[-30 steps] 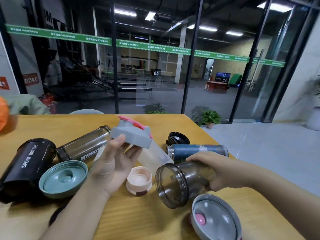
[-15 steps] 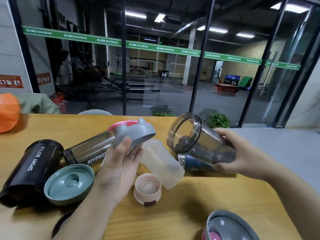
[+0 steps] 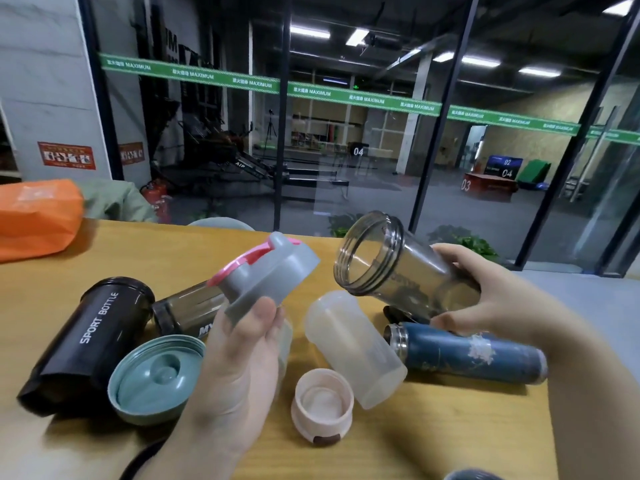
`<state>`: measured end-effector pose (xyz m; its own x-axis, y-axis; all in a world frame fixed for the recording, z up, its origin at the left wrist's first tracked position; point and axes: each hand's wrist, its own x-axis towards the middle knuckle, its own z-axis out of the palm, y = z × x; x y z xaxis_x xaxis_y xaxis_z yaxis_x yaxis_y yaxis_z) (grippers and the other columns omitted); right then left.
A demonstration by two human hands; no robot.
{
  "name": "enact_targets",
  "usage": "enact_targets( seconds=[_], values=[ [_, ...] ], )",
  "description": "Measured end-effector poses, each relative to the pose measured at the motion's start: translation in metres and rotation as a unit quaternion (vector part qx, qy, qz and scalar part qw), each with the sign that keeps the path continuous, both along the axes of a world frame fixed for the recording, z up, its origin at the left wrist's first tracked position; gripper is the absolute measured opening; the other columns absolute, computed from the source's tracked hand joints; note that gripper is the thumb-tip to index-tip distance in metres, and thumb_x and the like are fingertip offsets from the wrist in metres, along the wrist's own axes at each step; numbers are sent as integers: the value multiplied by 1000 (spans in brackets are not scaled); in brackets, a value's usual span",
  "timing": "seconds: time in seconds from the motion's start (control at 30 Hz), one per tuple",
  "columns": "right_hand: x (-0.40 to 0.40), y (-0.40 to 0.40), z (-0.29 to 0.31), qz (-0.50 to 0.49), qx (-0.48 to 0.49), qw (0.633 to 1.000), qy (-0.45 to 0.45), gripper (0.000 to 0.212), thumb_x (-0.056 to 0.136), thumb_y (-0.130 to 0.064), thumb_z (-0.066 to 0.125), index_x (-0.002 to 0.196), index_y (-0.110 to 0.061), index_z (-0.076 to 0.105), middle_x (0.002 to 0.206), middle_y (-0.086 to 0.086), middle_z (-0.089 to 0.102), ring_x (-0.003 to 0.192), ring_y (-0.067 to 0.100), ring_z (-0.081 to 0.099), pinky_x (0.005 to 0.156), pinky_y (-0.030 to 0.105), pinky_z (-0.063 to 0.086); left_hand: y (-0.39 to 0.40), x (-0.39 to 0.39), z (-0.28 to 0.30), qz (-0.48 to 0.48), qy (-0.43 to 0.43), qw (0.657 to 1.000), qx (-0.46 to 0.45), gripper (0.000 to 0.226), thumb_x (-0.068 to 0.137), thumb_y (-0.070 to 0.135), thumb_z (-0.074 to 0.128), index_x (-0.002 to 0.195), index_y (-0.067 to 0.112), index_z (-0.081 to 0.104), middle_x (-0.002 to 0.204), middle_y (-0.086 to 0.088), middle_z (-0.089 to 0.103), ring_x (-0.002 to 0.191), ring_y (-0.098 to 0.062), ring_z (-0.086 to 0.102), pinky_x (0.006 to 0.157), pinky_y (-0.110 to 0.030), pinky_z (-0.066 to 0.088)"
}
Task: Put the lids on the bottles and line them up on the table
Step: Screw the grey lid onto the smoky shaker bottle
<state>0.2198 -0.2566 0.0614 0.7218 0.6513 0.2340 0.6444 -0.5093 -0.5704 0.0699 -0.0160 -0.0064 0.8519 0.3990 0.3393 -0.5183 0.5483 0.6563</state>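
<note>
- On the smooth wooden table (image 3: 433, 427) lie a glossy black sport bottle (image 3: 90, 341), a matte blue flask (image 3: 478, 355), a frosted plastic cup (image 3: 353, 348), a teal round lid (image 3: 156, 379) and a pink cap (image 3: 322, 407).
- The right hand (image 3: 495, 299), fingers curled round its base, holds the smoky clear ribbed-neck bottle (image 3: 391, 268) in the air, now tilted mouth-up more than half a second ago.
- The left hand (image 3: 239, 358) pinches the grey lid with its pink flip tab (image 3: 266, 275), nearer the bottle mouth than before but apart.
</note>
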Motion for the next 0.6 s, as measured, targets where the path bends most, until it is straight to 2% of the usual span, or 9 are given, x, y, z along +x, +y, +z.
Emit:
enact_targets(
  seconds=[0.1, 0.2, 0.3, 0.37, 0.43, 0.5, 0.6],
  values=[
    [2, 2, 3, -6, -9, 1000, -11, 82, 64, -20, 86, 111, -62, 33, 117, -24, 49, 101, -7, 54, 73, 9, 46, 2, 5, 1, 32, 18, 999, -9, 80, 33, 46, 93, 105, 20, 69, 108, 5, 68, 108, -11, 58, 92, -27, 41],
    [2, 10, 0, 6, -9, 999, -47, 81, 62, -20, 86, 112, -60, 35, 117, -32, 44, 105, -16, 46, 77, 4, 43, -2, 12, 7, 76, 56, 995, -25, 105, 28, 44, 94, 122, 16, 58, 111, 2, 71, 107, -11, 65, 91, -27, 43],
    [1, 18, -2, 14, -9, 997, -70, 78, 56, -36, 84, 113, -61, 37, 117, -37, 39, 110, -12, 45, 82, 12, 44, -9, 24, 21, 85, 101, 990, -56, 91, 44, 32, 85, 128, 22, 51, 116, -3, 68, 105, -14, 64, 92, -27, 44],
    [1, 20, -2, 12, -8, 995, -99, 78, 50, -49, 77, 116, -61, 38, 115, -40, 39, 111, -11, 44, 82, 14, 43, -12, 34, 31, 82, 121, 989, -29, 82, 50, 21, 76, 128, 26, 51, 116, -2, 66, 102, -11, 62, 85, -23, 44],
    [1, 20, -2, -1, -5, 992, -129, 81, 52, -49, 78, 122, -57, 38, 114, -40, 37, 110, -10, 44, 81, 13, 42, -11, 44, 40, 68, 135, 988, 16, 70, 48, 21, 77, 116, 31, 59, 101, 4, 71, 91, -6, 67, 74, -18, 47],
    [2, 22, -4, -13, -3, 986, -164, 84, 54, -47, 80, 128, -51, 39, 115, -37, 36, 111, -7, 42, 85, 16, 41, -9, 50, 48, 44, 139, 989, 30, 62, 49, 20, 76, 110, 23, 64, 87, 5, 75, 78, -2, 70, 64, -14, 51],
    [5, 28, -11, -14, -4, 983, -182, 86, 55, -48, 79, 131, -47, 38, 116, -34, 36, 113, -4, 40, 90, 23, 43, -10, 57, 50, 37, 158, 986, 46, 61, 51, 23, 75, 111, 14, 67, 89, 2, 76, 79, -3, 71, 69, -15, 50]
  ],
)
